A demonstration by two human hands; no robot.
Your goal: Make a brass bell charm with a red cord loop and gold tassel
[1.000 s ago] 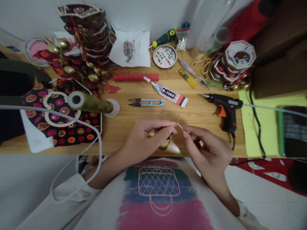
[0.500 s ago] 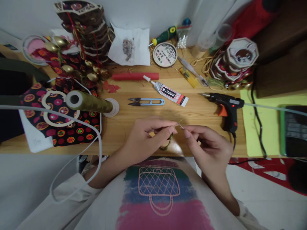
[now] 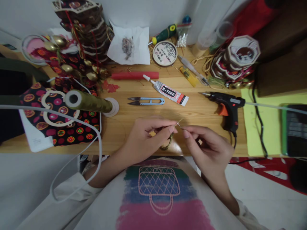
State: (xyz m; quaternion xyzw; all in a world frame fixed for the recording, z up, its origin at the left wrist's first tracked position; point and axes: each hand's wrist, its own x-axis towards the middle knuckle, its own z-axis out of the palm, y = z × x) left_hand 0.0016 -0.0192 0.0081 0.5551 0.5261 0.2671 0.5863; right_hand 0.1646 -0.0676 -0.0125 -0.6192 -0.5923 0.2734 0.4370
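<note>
My left hand [image 3: 151,134] is closed, thumb and forefinger pinched at the front edge of the wooden table. An olive-gold loop of thread or cord [image 3: 165,147] hangs below its fingers. Between my right hand's [image 3: 208,143] thumb and forefinger is a thin metal needle [image 3: 179,125], its far end at my left fingertips. A fine wisp of thread sticks up there. What else my left fingers pinch is too small to make out. Beyond the hands lie blue thread snips [image 3: 146,101] and a B-7000 glue tube [image 3: 169,92].
To the right lies a black hot glue gun [image 3: 226,107] with its cord. A spool of olive thread [image 3: 90,101] stands left, near patterned fabric [image 3: 35,118]. A white cable [image 3: 99,150] loops over my left forearm. Stacked octagonal ornaments [image 3: 242,54] stand at the back right.
My right hand has shifted very slightly left, bringing the needle a little closer to my left fingertips. The view has moved slightly; everything on the table lies as before.
</note>
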